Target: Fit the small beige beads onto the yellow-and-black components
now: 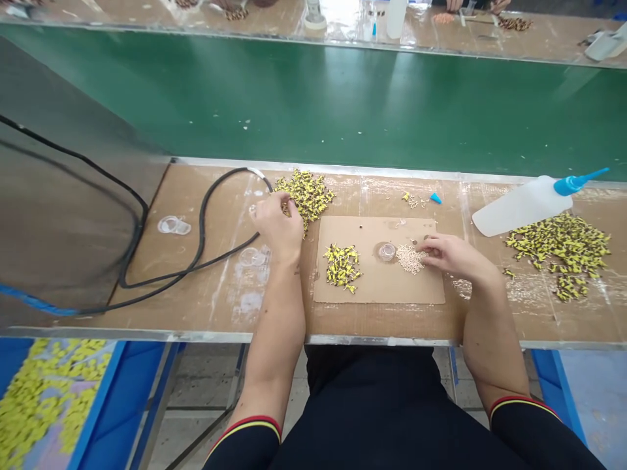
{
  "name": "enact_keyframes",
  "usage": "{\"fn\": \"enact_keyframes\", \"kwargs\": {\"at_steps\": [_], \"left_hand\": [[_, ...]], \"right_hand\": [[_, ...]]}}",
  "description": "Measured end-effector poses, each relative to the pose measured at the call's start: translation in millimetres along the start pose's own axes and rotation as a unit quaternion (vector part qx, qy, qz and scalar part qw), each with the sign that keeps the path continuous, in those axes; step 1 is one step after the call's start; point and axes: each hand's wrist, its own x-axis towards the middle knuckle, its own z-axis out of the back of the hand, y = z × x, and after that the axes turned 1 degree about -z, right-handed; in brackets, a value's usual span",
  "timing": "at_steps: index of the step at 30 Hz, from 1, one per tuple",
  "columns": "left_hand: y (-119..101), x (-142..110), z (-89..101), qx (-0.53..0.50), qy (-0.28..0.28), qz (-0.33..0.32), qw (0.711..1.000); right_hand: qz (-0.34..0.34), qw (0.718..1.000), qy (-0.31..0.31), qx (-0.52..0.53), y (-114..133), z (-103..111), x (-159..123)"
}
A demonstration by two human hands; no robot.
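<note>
My left hand [278,225] reaches to the near edge of a pile of small yellow-and-black parts [306,191] at the back of the bench, fingers curled into it; whether they hold anything is hidden. My right hand [448,253] rests on a brown cardboard sheet [377,284], its fingertips pinched at a heap of tiny beige pieces [409,258]. Beside that heap stands a small clear cup [386,250]. A smaller group of yellow-and-black parts [341,266] lies on the left part of the cardboard.
A white squeeze bottle with a blue nozzle [526,203] lies at the right, above another yellow-and-black pile [563,248]. A black cable [200,228] loops across the left bench. A green conveyor belt [343,104] runs behind. A blue bin with yellow parts [49,398] sits below left.
</note>
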Motion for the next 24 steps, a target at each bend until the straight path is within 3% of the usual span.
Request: {"fn": "enact_keyframes", "kwargs": {"at_steps": [3,5,8,10,13,15,17,24], "left_hand": [[-7.3,-4.2,4.3,0.019,0.041,-0.024,0.999],[-13.2,-6.8,9.9,0.010,0.033,-0.048,0.998],[-21.9,-11.5,20.5,-0.052,0.038,-0.126,0.990],[-28.2,-15.7,27.6,-0.097,0.117,-0.199,0.968],[-37.6,-23.2,35.4,-0.108,0.312,-0.284,0.900],[-42.0,-27.6,37.3,-0.077,0.421,-0.312,0.848],[-44.0,-31.0,36.7,-0.041,0.477,-0.319,0.818],[-43.2,-35.3,26.1,0.004,0.493,-0.319,0.810]], "right_hand": [[0.001,1.000,0.007,-0.007,0.1,-4.0,3.6],[0.002,1.000,0.013,-0.004,0.3,-5.7,4.6],[0.010,1.000,0.009,0.010,0.4,-7.3,4.6],[0.016,1.000,0.002,0.015,0.1,-7.3,4.0],[0.023,1.000,-0.002,0.017,-0.8,-6.1,2.7],[0.028,0.999,-0.002,0.026,-1.4,-5.3,2.1],[0.028,0.999,0.003,0.034,-1.7,-5.2,2.1],[0.020,0.999,0.028,0.013,2.4,-7.1,4.9]]}}
